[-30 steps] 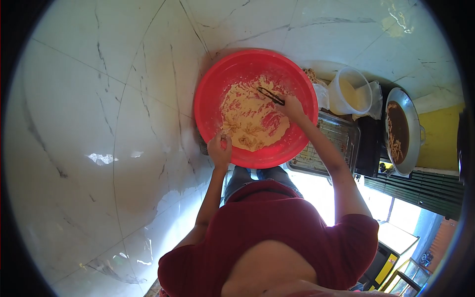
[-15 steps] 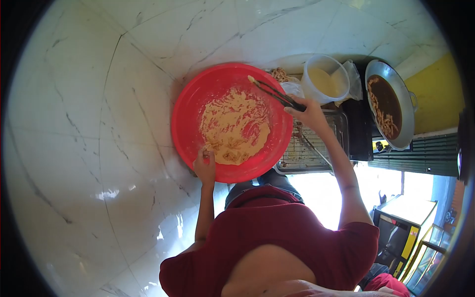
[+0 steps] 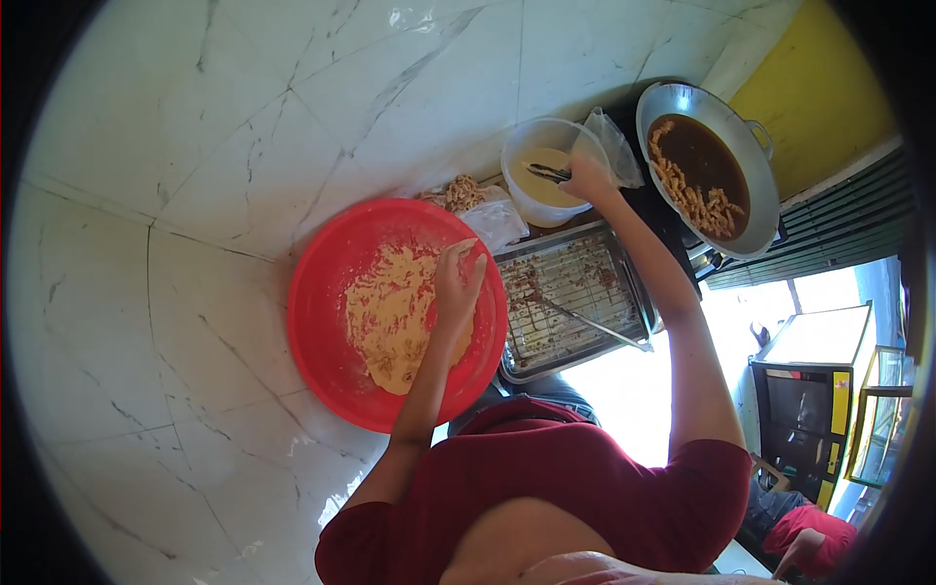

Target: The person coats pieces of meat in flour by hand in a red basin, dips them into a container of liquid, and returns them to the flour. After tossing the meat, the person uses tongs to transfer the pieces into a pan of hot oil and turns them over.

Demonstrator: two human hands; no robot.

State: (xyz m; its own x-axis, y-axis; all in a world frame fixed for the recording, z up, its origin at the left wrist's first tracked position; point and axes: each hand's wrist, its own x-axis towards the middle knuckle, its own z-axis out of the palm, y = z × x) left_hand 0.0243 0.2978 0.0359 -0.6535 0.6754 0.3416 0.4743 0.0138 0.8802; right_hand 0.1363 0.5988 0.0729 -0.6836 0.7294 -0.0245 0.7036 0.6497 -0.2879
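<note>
My right hand [image 3: 589,181] grips black-handled tongs [image 3: 552,174], whose lower end reaches into the batter [image 3: 542,195] in a clear plastic tub [image 3: 515,171]. Over the right side of a large red basin [image 3: 314,322] is my left hand [image 3: 458,283], empty, with its thumb and fingers apart. Pale flour [image 3: 390,302] with clumps in it covers the basin's bottom; my left forearm hides part of it.
Beside the basin lies a tray with a wire rack [image 3: 575,292], a metal utensil [image 3: 595,324] across it. At right, a wok [image 3: 756,185] holds brown oil and fried strips [image 3: 697,200]. Fried pieces [image 3: 462,193] sit in a plastic bag. Another person [image 3: 809,531] shows lower right.
My right hand has carried the tongs from over the basin to the batter tub. My left hand has lifted from the basin's near edge and crossed to its right side. The view has turned.
</note>
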